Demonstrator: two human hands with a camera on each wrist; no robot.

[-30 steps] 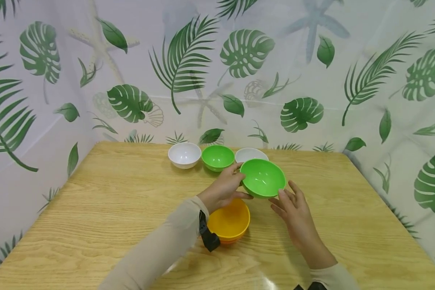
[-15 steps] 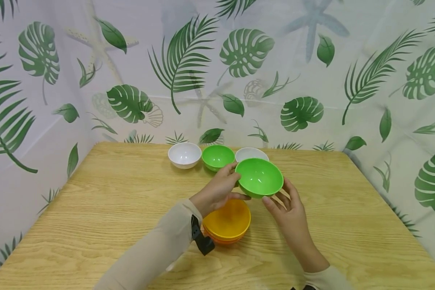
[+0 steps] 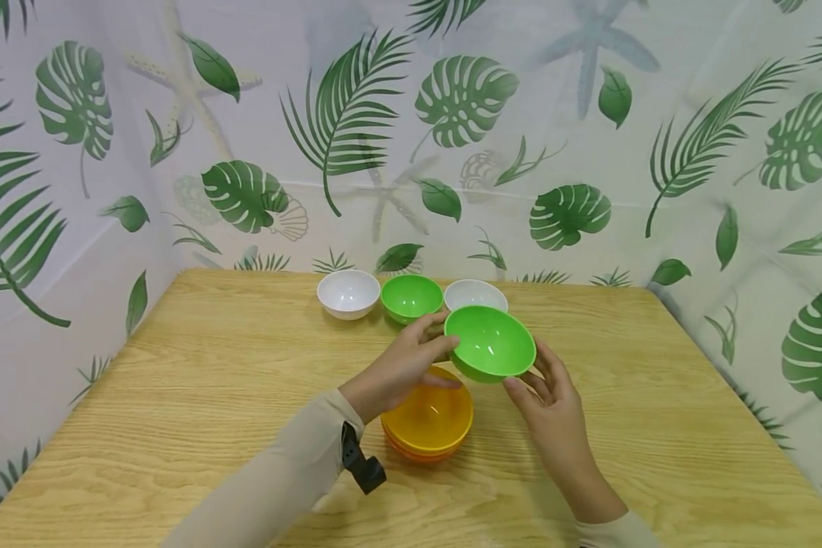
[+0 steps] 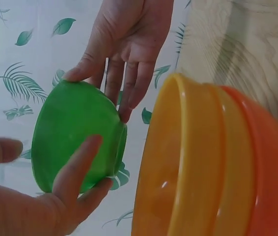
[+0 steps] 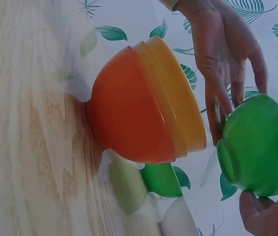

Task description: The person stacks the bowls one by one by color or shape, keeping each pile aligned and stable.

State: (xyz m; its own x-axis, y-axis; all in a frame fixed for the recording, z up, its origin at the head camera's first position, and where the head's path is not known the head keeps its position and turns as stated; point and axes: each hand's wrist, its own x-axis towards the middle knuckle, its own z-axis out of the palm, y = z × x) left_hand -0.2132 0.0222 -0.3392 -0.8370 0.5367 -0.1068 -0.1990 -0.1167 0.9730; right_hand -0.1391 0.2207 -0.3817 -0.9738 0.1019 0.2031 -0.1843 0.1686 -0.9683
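Observation:
A green bowl (image 3: 492, 342) is held in the air, tilted so that its inside faces the head camera. My right hand (image 3: 551, 411) grips its right side, thumb at the near rim and fingers beneath. At its left edge is my left hand (image 3: 399, 369), fingers spread and fairly straight; in the left wrist view one blurred digit stands apart from the bowl. Just below, a stack of nested bowls stands on the table: a yellow bowl (image 3: 430, 422) on top and an orange bowl (image 4: 271, 162) at the bottom. The left hand partly covers the stack in the head view.
Along the table's back edge stand a white bowl (image 3: 348, 295), another green bowl (image 3: 412, 297) and a second white bowl (image 3: 476, 293), partly hidden behind the held one. A leaf-patterned cloth (image 3: 383, 167) hangs behind the wooden table (image 3: 246, 380).
The green bowl has shifted slightly left, then a little lower. The right hand has moved left and closed round its side. The left hand has drawn back leftward, its fingers loosening.

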